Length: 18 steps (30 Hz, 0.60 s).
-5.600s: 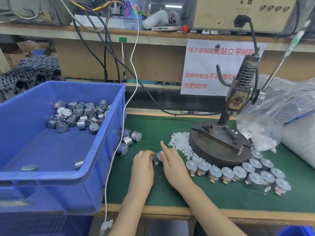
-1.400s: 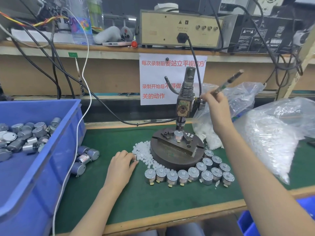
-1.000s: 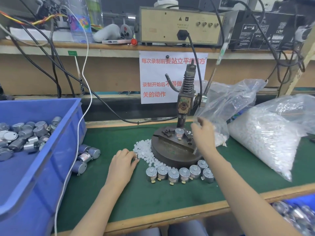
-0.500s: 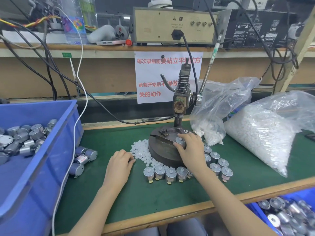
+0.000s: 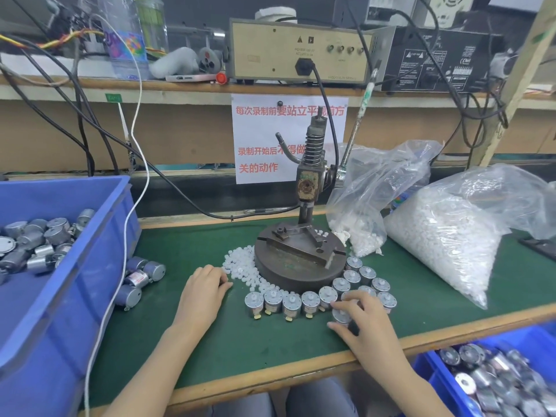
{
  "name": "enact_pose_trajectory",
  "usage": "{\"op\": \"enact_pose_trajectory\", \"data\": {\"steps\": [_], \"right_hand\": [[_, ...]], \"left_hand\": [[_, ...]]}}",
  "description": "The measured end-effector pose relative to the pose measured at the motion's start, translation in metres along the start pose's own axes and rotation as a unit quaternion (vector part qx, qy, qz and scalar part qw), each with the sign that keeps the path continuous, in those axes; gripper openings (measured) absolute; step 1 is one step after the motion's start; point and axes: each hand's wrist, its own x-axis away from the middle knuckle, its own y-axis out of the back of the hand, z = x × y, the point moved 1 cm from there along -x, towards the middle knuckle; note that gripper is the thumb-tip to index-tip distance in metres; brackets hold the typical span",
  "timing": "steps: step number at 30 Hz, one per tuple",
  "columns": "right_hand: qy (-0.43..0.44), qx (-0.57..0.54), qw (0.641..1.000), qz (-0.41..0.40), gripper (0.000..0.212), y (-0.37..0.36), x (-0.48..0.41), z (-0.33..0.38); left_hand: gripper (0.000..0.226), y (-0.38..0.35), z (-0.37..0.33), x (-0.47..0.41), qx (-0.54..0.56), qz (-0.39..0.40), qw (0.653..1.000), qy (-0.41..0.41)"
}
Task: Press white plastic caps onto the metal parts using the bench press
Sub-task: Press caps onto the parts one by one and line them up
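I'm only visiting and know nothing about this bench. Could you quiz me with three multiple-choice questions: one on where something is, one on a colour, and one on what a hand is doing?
1. Where do the loose caps lie?
A. on the mat, against the press base
B. on the shelf
C. on the floor

2. What colour is the bin at the left?
A. red
B. grey
C. blue

3. What is the right hand doing?
A. pulling the lever
B. gripping a metal part
C. lying flat and idle

Answers:
1 A: the white pile hugs the base's left edge.
2 C: its walls are blue.
3 B: its fingers and thumb curl round a part in front of the row.
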Motion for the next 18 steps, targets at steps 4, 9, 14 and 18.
{"op": "enact_pose_trajectory", "data": {"steps": [4,9,14,18], "right_hand": [[-0.038,0.006,0.999,-0.022,0.047,0.000,-0.002,0.000],[-0.027,-0.028,0.998,-0.057,0.045,-0.006,-0.003,0.024],[0.070,-0.103,0.991,-0.043,0.027,-0.029,-0.039,0.102],[0.153,-0.153,0.973,0.077,0.030,-0.064,-0.076,0.170]], "left_hand": [[0.014,0.009,0.002,0.011,0.040,0.019,0.999,-0.008],[0.010,0.020,0.013,0.028,0.090,0.005,0.996,0.018],[0.004,0.027,0.022,0.042,0.084,0.001,0.996,0.025],[0.019,0.027,0.022,0.052,0.101,0.000,0.994,0.036]]}}
